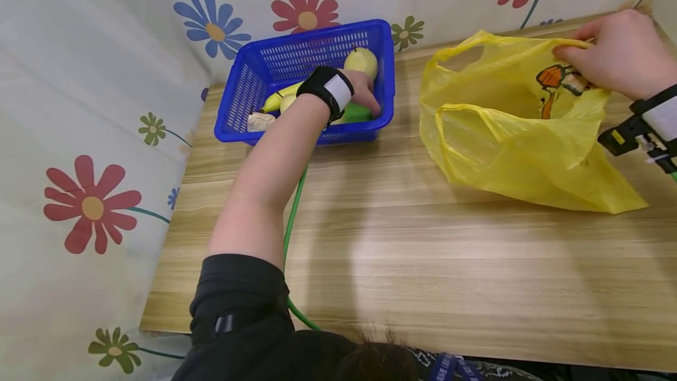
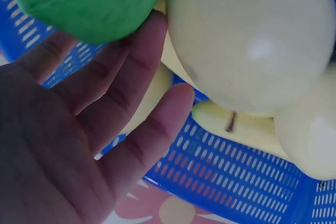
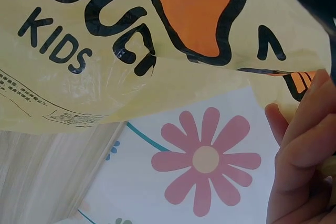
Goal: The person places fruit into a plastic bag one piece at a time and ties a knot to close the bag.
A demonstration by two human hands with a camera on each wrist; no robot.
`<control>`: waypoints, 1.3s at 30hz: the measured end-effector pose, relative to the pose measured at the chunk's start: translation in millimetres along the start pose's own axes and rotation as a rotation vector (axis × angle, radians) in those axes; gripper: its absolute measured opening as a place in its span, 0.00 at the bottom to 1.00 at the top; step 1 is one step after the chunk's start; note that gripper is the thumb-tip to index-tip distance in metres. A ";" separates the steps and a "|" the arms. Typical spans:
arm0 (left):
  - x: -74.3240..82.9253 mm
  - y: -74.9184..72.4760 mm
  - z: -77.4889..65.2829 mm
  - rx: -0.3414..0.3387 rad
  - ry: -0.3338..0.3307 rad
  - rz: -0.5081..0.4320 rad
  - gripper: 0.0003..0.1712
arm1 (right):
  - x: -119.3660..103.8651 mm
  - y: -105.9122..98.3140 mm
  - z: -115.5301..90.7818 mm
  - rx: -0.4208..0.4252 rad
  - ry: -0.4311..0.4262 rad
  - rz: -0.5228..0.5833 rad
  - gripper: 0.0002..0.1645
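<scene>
- Leftmost, from my remote seat, I see a flowered backdrop (image 1: 100, 110) to the left of the blue basket (image 1: 317, 54), which is my landmark.
- Inside the basket, toward its near left corner, sits a pale lump (image 1: 260, 122); a banana (image 1: 274, 102) lies just behind it.
- In front of the basket, a green cord (image 1: 294, 210) runs along the wooden tabletop (image 1: 449, 263) beside the person's forearm.
- Reaching into the basket's right half is the left hand (image 1: 364, 90), a black strap (image 1: 325, 90) round its wrist. By the left wrist view, its fingers (image 2: 149, 51) are loosely extended and spread, wrapped round nothing that I can see; I cannot tell where the thumb is.
- Right at those fingertips lies the green piece (image 1: 355, 114), near the basket's front right; it covers some of the tips and seems to touch them, though I can't judge how firmly.
- Toward the basket's back right corner, a pale pear (image 1: 362, 62) rests just beyond the hand.
- Well to the right of the basket, a yellow plastic bag (image 1: 529, 157) stands with its mouth gaping, printed with orange-and-black figures and lettering.
- Farthest right of the basket, the right hand (image 1: 624, 49) pinches the bag's back rim between thumb and fingers.
</scene>
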State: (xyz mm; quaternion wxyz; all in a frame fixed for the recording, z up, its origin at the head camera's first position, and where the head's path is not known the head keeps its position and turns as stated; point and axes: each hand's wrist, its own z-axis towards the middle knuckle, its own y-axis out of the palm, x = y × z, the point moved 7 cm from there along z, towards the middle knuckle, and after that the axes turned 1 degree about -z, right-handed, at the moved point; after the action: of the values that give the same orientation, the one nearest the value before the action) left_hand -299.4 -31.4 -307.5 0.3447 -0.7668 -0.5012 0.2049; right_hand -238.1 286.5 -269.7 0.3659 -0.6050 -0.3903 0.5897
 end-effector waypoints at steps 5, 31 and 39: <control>2.8 4.3 2.8 -0.024 0.003 0.075 0.36 | 1.1 1.6 1.6 -0.003 0.003 -0.001 0.25; -8.7 -53.4 -60.2 0.510 0.336 -0.566 0.35 | 7.0 3.6 0.8 -0.030 0.028 0.031 0.27; 62.4 -31.0 -72.0 0.536 0.860 -0.965 0.29 | 1.6 3.1 -1.1 -0.021 0.040 0.014 0.28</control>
State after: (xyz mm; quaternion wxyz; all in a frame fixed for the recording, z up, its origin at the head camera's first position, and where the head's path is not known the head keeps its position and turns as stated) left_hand -245.6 10.1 -234.0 0.7422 -0.3600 -0.5372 -0.1762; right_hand -236.9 286.7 -273.2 0.3629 -0.6232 -0.3850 0.5759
